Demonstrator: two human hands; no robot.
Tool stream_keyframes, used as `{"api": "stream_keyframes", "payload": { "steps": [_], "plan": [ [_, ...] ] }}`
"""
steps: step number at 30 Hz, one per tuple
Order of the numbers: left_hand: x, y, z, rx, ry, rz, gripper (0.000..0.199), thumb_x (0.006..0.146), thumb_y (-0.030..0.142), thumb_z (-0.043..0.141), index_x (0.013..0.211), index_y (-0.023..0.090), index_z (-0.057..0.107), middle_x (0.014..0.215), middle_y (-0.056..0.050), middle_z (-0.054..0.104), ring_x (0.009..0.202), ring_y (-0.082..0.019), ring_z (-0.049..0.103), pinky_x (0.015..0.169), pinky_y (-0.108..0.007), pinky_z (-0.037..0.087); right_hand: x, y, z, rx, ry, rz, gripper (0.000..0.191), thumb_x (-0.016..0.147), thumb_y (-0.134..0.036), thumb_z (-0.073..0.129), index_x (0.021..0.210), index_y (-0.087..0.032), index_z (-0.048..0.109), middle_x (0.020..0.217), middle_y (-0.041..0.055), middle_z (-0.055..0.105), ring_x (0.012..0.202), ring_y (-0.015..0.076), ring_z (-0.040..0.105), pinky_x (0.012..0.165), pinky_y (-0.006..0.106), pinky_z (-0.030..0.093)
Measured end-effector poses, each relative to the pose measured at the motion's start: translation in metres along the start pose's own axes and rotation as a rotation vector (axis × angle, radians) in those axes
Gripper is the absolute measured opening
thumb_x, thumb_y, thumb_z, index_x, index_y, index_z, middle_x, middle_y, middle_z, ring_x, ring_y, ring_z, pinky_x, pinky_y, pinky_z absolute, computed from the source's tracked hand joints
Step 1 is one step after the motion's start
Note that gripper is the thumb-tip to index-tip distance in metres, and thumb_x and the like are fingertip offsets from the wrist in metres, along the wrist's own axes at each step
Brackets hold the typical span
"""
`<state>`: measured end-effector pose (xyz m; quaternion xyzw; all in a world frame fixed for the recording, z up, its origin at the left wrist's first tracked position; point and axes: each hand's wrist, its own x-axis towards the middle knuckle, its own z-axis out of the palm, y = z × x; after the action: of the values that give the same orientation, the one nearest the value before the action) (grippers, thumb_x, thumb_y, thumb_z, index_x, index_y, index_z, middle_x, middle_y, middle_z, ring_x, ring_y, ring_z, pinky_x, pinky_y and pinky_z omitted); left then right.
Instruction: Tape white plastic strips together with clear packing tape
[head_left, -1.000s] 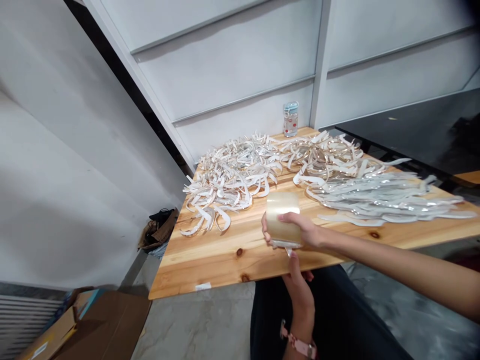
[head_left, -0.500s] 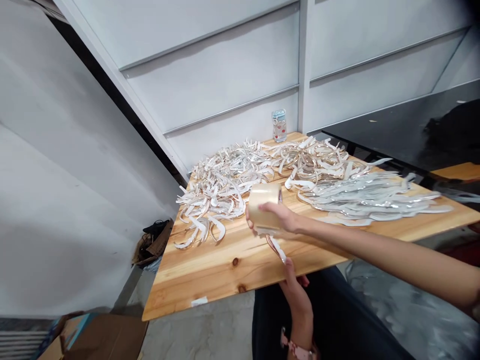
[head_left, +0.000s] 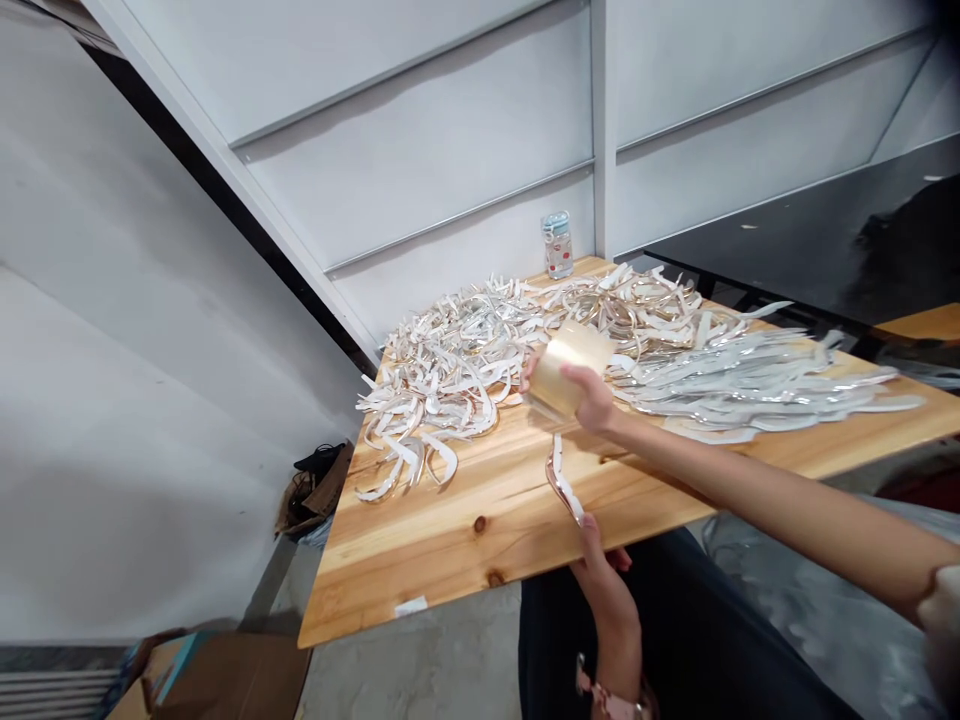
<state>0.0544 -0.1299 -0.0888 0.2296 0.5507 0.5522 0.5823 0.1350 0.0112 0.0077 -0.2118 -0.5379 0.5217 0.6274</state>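
Note:
My right hand [head_left: 594, 400] grips a wide roll of packing tape [head_left: 568, 365], lifted above the wooden table [head_left: 442, 535]. Its fingers wrap round both sides of the roll. At the near edge, my left hand [head_left: 600, 570] pinches the lower end of a wavy white and rose-gold strip [head_left: 562, 478] between thumb and fingers. The strip's upper end points toward the roll, with a small gap between them. Behind my hands lie a heap of curled white and metallic strips [head_left: 427, 385], another gold-edged heap [head_left: 637, 305] and a stack of long silver-white strips [head_left: 780, 390].
A clear bottle with a blue lid [head_left: 557, 245] stands at the back by the white panel wall [head_left: 427, 150]. A small white tape piece [head_left: 410, 606] sticks to the front edge. Cardboard boxes [head_left: 232, 675] lie on the floor at left; a black table [head_left: 787, 235] adjoins at right.
My right hand has raised the tape roll up and to the right, away from the strip. More of the strip shows now. My left hand keeps its hold at the edge.

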Motion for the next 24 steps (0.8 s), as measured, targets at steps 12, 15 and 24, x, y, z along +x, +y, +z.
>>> {"api": "stream_keyframes", "payload": {
  "steps": [12,15,24],
  "plan": [
    [0.005,-0.001,-0.002,-0.035,0.022,-0.031,0.068,0.046,0.081,0.075,0.053,0.019,0.048,0.042,0.004,0.042,0.042,-0.009,0.04,0.046,-0.024,0.032,-0.032,-0.005,0.004,-0.413,-0.347,-0.158,0.045,0.08,-0.067,0.055,0.091,-0.025,0.065,0.091,0.0078,0.068,0.092,0.0278,0.065,0.077,0.04,0.055],
    [0.007,-0.001,-0.002,-0.074,0.02,-0.016,0.066,0.046,0.078,0.077,0.056,0.019,0.05,0.042,0.005,0.042,0.042,-0.01,0.04,0.045,-0.024,0.031,-0.039,0.002,0.019,-0.545,-0.407,-0.143,0.027,0.084,-0.048,0.056,0.084,-0.022,0.065,0.079,0.0043,0.066,0.077,0.0228,0.064,0.077,0.038,0.054],
    [0.005,-0.001,-0.003,-0.067,0.013,0.002,0.065,0.049,0.078,0.075,0.054,0.021,0.046,0.043,0.006,0.04,0.042,-0.01,0.039,0.045,-0.025,0.032,-0.039,-0.001,0.016,-0.643,-0.414,-0.385,0.037,0.078,-0.053,0.047,0.1,-0.025,0.058,0.09,0.0058,0.065,0.086,0.0242,0.063,0.092,0.043,0.051]
  ]
}}
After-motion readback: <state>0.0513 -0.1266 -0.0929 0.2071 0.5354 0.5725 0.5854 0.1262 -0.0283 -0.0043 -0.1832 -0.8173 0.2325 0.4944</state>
